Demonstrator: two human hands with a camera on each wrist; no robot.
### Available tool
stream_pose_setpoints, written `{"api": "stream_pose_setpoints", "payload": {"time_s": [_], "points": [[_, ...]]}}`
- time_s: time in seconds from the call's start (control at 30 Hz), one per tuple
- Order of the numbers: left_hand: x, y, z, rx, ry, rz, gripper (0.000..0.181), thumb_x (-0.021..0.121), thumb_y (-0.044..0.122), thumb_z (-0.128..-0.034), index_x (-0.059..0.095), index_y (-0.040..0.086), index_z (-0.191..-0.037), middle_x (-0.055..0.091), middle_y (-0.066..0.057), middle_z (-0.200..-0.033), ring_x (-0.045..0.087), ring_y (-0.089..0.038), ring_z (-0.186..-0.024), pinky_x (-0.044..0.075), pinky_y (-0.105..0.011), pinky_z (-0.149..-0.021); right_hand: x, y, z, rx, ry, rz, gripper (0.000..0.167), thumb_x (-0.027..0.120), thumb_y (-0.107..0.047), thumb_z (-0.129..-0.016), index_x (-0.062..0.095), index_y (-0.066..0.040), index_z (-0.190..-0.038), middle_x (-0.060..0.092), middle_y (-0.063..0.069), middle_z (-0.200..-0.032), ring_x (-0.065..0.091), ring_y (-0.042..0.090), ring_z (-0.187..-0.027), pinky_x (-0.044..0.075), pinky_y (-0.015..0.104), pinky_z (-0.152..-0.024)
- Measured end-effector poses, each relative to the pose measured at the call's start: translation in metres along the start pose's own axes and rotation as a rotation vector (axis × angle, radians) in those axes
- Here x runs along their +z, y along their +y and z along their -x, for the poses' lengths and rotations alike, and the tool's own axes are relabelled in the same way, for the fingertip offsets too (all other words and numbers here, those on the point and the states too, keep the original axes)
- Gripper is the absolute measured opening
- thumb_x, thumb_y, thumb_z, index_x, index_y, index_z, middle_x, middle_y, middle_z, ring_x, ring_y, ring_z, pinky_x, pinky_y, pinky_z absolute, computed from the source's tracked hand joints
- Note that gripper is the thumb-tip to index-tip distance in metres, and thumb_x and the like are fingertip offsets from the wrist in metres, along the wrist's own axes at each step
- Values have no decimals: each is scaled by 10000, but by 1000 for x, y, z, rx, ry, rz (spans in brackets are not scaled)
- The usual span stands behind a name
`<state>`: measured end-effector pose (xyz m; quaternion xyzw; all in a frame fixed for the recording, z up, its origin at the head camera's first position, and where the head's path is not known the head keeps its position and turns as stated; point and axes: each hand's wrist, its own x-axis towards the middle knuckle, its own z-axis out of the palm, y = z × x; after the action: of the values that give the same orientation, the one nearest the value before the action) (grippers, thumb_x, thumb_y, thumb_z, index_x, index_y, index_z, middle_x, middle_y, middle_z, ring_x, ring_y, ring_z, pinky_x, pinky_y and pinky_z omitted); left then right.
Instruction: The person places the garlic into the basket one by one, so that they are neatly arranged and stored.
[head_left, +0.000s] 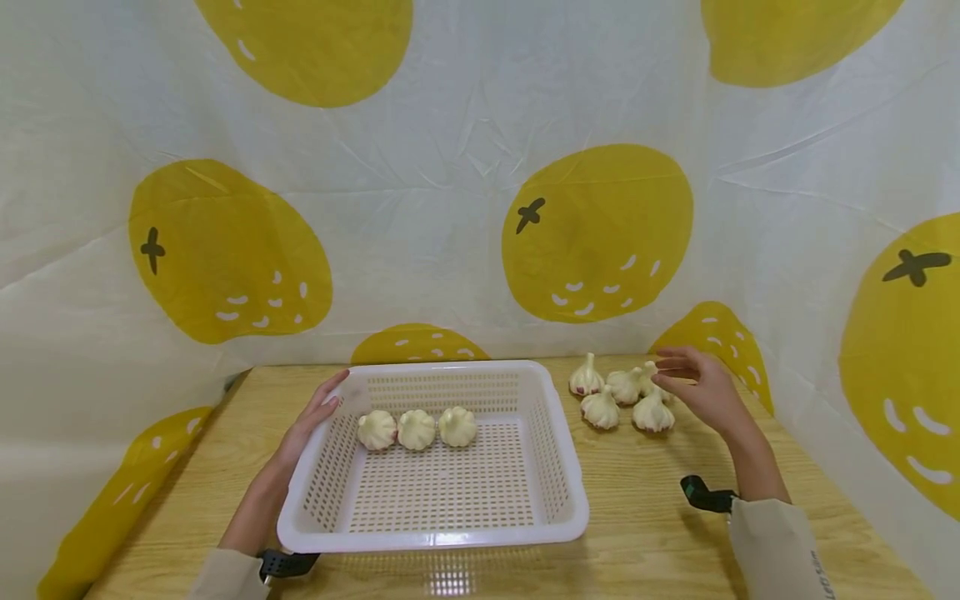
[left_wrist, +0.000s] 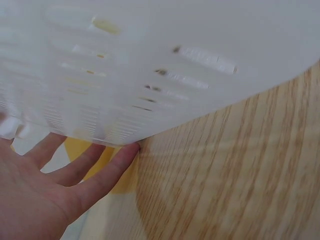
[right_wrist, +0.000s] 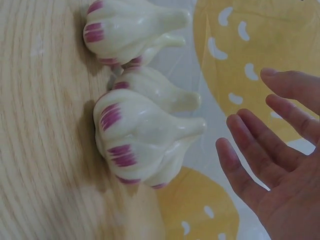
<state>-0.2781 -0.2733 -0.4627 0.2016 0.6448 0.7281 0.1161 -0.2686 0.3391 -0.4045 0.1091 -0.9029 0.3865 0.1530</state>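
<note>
A white perforated plastic basket (head_left: 433, 540) stands on the table, with three garlic bulbs (head_left: 416, 429) in a row inside it. My left hand (head_left: 306, 429) rests against the basket's left side; in the left wrist view its extended fingers (left_wrist: 107, 172) touch the outer wall. Several more garlic bulbs (head_left: 601, 409) sit in a cluster right of the basket. Over the right end of that cluster is my right hand (head_left: 705, 390), holding nothing. The right wrist view shows its fingers spread apart from the nearest bulb (right_wrist: 140, 135), which is glossy cream with purple streaks.
The wooden table (head_left: 637, 508) ends at a hanging white cloth (head_left: 420, 250) printed with large yellow fruit, which closes off the back and sides. Dark wrist straps (head_left: 288, 564) show at both sleeves.
</note>
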Motion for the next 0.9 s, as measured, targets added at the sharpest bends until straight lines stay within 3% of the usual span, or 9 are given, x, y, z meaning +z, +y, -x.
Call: {"api": "stream_pose_setpoints", "payload": {"time_s": [0.33,0.67,0.9], "points": [[2,2,0,-28,14,-12,565,226,318,-1148,16,251,-1667,128,-66,-1644,399,-73,-1395,447,-287,-1051,-7,12,3,34,-45,-10,491,670,-208,-1019,546,30,-1431,608,321,-1335,523,-189,-963,505,151,-786],[0,2,1,-20,1,-11,560,221,316,-1149,15,251,-1666,187,-39,-1615,416,-83,-1389,453,-306,-1047,-9,20,7,80,-117,-31,549,657,-252,-1030,496,39,-1467,573,318,-1390,564,-81,-1016,521,169,-808],[0,1,1,-22,5,-19,564,228,323,-1148,16,253,-1667,167,-52,-1623,412,-77,-1385,450,-300,-1046,-8,24,8,79,-145,-49,535,665,-229,-1023,507,63,-1443,616,337,-1314,596,-60,-989,522,183,-798]]}}
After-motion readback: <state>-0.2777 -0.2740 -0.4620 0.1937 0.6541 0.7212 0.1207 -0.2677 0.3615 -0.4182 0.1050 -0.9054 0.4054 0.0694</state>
